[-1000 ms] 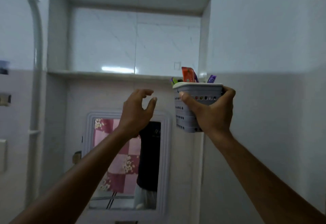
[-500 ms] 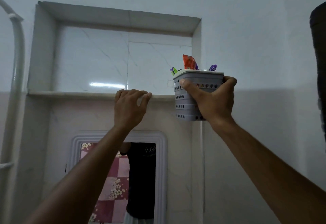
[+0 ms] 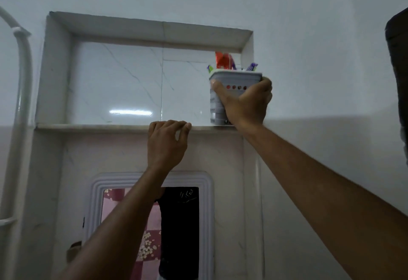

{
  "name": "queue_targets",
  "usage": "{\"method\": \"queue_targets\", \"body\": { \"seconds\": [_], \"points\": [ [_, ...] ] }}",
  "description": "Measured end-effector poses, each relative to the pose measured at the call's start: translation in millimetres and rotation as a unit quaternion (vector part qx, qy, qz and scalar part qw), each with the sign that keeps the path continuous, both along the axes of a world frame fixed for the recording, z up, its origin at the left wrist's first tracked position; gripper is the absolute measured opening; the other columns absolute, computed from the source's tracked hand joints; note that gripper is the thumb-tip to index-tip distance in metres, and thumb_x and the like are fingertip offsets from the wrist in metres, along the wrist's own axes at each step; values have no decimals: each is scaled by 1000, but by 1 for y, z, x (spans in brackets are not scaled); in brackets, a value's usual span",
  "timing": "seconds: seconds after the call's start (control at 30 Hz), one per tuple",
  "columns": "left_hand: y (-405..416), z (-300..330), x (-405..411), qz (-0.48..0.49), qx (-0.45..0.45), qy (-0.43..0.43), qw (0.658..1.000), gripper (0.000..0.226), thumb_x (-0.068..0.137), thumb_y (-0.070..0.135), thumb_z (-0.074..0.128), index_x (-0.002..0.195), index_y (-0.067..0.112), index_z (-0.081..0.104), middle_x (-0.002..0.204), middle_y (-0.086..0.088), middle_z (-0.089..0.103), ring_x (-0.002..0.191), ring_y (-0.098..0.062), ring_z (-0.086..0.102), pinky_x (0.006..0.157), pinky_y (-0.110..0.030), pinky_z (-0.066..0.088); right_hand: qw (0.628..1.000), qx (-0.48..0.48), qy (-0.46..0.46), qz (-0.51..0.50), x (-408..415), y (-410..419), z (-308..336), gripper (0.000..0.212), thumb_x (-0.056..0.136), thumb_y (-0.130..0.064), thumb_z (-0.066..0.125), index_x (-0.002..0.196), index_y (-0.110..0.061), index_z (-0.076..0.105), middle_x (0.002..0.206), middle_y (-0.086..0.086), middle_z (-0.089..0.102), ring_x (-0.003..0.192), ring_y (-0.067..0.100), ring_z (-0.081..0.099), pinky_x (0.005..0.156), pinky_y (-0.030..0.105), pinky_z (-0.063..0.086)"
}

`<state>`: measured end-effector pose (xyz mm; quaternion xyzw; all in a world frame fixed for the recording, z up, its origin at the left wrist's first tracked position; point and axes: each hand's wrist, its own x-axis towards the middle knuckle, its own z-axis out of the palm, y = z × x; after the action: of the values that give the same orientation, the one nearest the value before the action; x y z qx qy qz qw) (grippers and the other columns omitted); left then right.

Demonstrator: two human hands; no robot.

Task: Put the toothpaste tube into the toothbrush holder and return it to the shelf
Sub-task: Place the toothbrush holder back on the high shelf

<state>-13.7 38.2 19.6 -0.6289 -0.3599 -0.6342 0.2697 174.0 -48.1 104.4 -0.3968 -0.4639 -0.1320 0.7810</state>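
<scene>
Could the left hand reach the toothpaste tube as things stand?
Probably yes: the left hand holds the shelf edge, and the toothpaste tube sticks up from the holder, nothing between them.

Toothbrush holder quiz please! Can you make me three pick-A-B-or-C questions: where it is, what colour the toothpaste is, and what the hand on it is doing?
1. Where is the toothbrush holder?
A. at the left end of the shelf
B. at the right end of the shelf
C. down on the floor

2. What colour is the toothpaste tube poking out of it?
A. red
B. yellow
C. black

3. What is the right hand doing?
A. hanging empty
B. pointing at the ceiling
C. gripping the holder

Answers: 1 B, it is far right along the shelf; 2 A, a red top shows above the holder's rim; 3 C, the thumb and fingers wrap round its sides.
</scene>
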Motion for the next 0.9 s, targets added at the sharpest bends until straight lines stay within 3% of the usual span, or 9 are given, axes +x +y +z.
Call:
{"method": "queue_targets", "body": {
  "seconds": [0.1,0.2,0.27,0.4,0.53,0.7,0.9],
  "points": [
    [0,0,0,5,-2,1,1000,35,109,44,54,116,23,81,112,4,81,108,-20,65,106,-36,38,999,-40,-28,-17,-3,19,-10,124,70,-82,84,156,-10,34,149,7,48,140,27,46,108,49,53],
    [1,0,0,3,-5,3,1000,35,109,44,53,117,23,80,113,6,80,108,-18,65,106,-33,36,992,-90,-79,-45,-1,27,-13,139,82,-87,71,174,-8,4,165,15,37,150,33,39,115,51,47],
    [2,0,0,4,-4,6,1000,36,109,45,52,117,24,80,112,7,80,108,-17,65,106,-34,36,982,-122,-120,-76,0,31,-13,135,90,-87,59,175,-12,-13,171,19,30,152,37,38,118,56,43],
    [2,0,0,10,-3,0,1000,35,109,45,53,115,25,81,111,8,80,108,-19,65,109,-35,36,956,-202,-190,-100,2,39,-24,105,104,-79,38,172,-33,-27,175,23,15,159,42,28,127,63,30],
    [2,1,-1,14,-6,6,1000,36,108,46,53,115,25,81,111,8,80,108,-19,66,109,-37,38,926,-265,-241,-120,6,50,-41,90,111,-71,26,170,-35,-30,175,28,11,161,46,21,131,62,15],
    [2,2,-3,12,1,13,1000,35,108,46,53,116,25,81,111,8,80,108,-18,67,107,-36,38,920,-267,-257,-126,11,57,-51,89,109,-74,21,169,-36,-32,177,29,11,162,47,22,133,61,14],
    [-4,3,-5,7,-12,23,1000,34,108,44,52,118,26,80,115,8,80,111,-19,66,108,-34,35,903,-292,-287,-126,16,51,-60,93,110,-72,25,169,-30,-34,181,26,-6,169,43,7,136,59,7]
  ]
}}
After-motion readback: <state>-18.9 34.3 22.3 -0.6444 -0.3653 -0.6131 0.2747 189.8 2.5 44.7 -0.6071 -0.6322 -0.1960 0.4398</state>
